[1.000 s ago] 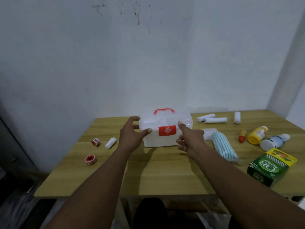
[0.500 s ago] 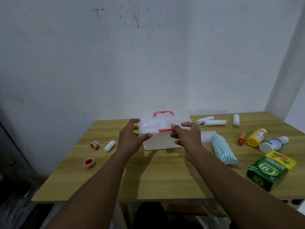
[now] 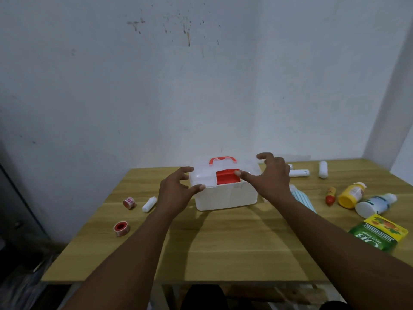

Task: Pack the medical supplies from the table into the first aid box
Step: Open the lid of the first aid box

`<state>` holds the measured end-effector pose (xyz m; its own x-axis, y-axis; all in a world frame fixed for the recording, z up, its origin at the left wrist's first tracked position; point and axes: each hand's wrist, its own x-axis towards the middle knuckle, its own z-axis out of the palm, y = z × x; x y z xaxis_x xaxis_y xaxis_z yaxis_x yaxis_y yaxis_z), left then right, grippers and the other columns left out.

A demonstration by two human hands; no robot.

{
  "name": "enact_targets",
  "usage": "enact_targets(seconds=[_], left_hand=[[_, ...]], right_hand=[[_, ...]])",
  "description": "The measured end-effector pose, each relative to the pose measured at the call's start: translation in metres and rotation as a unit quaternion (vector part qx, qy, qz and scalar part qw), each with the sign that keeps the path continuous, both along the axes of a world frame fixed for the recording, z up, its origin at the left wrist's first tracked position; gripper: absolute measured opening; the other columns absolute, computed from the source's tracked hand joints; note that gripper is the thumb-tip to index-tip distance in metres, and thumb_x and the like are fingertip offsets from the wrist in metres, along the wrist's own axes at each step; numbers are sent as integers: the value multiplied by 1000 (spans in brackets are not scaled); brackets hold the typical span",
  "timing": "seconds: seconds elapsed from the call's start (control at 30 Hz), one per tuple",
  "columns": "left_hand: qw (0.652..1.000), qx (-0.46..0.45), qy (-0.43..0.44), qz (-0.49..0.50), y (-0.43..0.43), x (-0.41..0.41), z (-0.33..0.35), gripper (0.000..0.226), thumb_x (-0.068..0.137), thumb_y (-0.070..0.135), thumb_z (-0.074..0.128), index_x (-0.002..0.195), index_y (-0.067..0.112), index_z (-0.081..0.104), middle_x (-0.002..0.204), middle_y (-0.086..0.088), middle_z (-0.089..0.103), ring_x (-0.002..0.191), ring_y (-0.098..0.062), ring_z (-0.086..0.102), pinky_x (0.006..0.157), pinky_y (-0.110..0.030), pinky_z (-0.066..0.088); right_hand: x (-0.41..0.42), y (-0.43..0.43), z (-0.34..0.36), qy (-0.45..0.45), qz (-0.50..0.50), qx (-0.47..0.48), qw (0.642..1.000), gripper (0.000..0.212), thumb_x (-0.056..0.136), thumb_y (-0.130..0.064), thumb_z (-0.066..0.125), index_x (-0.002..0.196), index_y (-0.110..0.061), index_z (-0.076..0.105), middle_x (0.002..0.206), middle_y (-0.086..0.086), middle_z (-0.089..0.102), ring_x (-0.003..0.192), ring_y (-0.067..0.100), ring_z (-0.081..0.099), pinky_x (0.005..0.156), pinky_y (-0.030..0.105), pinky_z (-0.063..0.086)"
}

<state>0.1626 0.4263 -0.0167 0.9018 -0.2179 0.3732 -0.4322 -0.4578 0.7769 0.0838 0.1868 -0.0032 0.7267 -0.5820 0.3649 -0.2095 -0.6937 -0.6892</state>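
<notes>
box: first aid box sits at 12 o'clock, mid surface, long axis running 9 to 3; red latch is flipped up.
left grip: left grip pinches the lid at its 8 o'clock corner, thumb at the front rim.
right grip: right grip curls over the lid's 3 o'clock end, thumb on the latch.
key relation: judged, lid swings toward 12; neither grip is nearer.
supplies: yellow bottle and green carton at 3 to 4 o'clock of the box; tape roll at 8.
surface: wooden surface.
room: pale wall, dark flecks.
</notes>
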Motion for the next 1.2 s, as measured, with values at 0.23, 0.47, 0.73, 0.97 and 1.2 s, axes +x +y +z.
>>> enact_targets(seconds=[0.23,0.47,0.73,0.97,1.2], left_hand=[[1000,-18,-1,5,-3,4,-5,69,73,40,86,135,29,58,131,-1,65,98,-16,66,76,-31,54],[997,-65,-42,19,3,4,28,50,77,45,82,121,24,71,110,5,74,94,-6,69,82,-27,58],[993,-88,-57,52,-15,30,79,41,86,54,69,113,24,72,82,17,66,78,9,61,69,-10,45],[992,-114,5,53,-38,71,73,42,94,45,62,128,20,64,108,9,65,83,9,57,84,-25,44],[985,-137,105,26,-52,98,46,45,89,43,65,129,22,64,127,0,66,114,-15,62,105,-40,47]], right_hand=[[3,-5,-7,-24,86,105,990,90,69,-67,75,140,-18,49,141,6,57,126,22,54,98,37,46],[2,0,22,-96,54,93,990,79,68,-75,71,122,-19,59,116,5,61,101,17,59,84,36,52],[33,-16,73,-102,63,167,979,65,80,-71,62,116,-17,63,114,0,60,106,18,57,88,33,43],[77,-47,65,-80,83,249,962,56,80,-60,68,119,-21,63,117,3,66,112,24,63,100,44,50],[98,-58,32,-54,114,318,940,38,88,-34,72,121,-17,65,119,2,66,112,22,62,87,39,54]])
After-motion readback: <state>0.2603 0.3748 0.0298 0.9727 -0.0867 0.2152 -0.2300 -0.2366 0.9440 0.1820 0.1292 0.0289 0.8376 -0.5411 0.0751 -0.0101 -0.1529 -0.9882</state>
